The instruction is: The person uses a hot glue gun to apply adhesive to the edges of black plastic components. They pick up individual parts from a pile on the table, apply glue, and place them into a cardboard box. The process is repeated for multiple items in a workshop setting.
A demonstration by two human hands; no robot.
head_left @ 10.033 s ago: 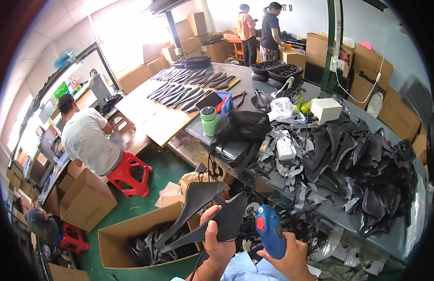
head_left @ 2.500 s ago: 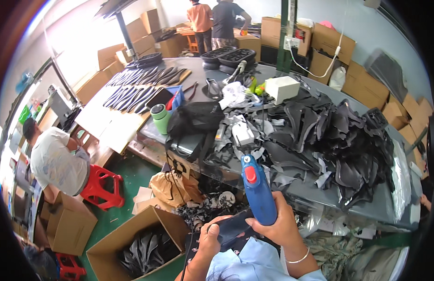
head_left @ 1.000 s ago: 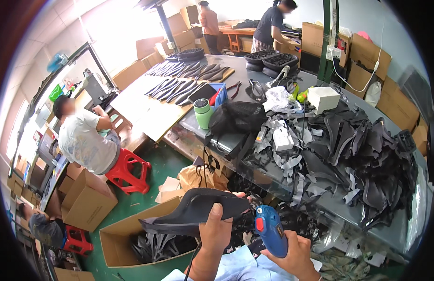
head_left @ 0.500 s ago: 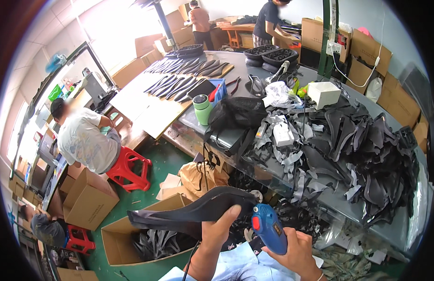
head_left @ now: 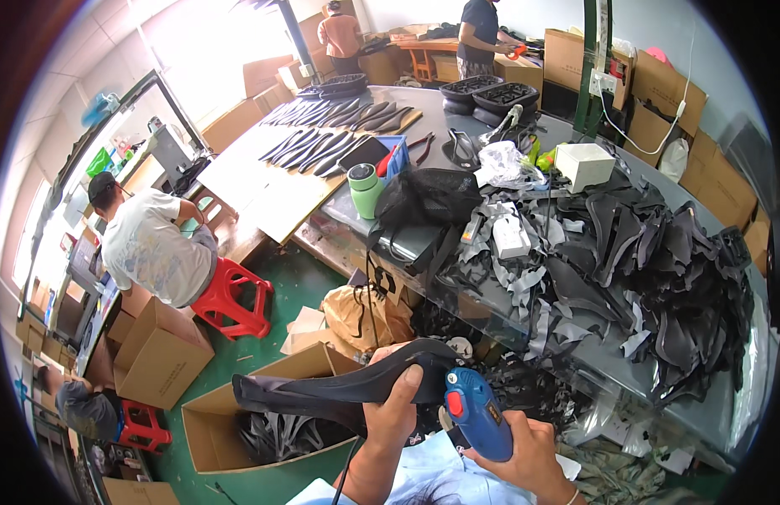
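L hand (head_left: 396, 414) is gripping a long black curved piece (head_left: 339, 391), fingers wrapped over its top edge, clamped on it. The piece is lying roughly level and stretching out to the left, hanging above the open cardboard box (head_left: 206, 421). R hand (head_left: 524, 446) is closed round a blue glue gun (head_left: 476, 414) w/ a red button, just right of the piece; the gun's nose is sitting close to the piece's right end, can't tell if touching.

The box, below the piece, is holding more black parts. Just beyond the piece a tan bag (head_left: 364, 313) is slumping on the green floor. Further out from the piece, up & right, the grey table (head_left: 609, 362) is carrying a heap of black parts (head_left: 651, 261), a black bag (head_left: 428, 198), a green tape roll (head_left: 364, 187) and a white box (head_left: 583, 164).

Left of the piece, well apart, a person in a white shirt (head_left: 150, 248) is sitting by a red stool (head_left: 234, 295). Far beyond the table two people are standing at a bench (head_left: 423, 46).
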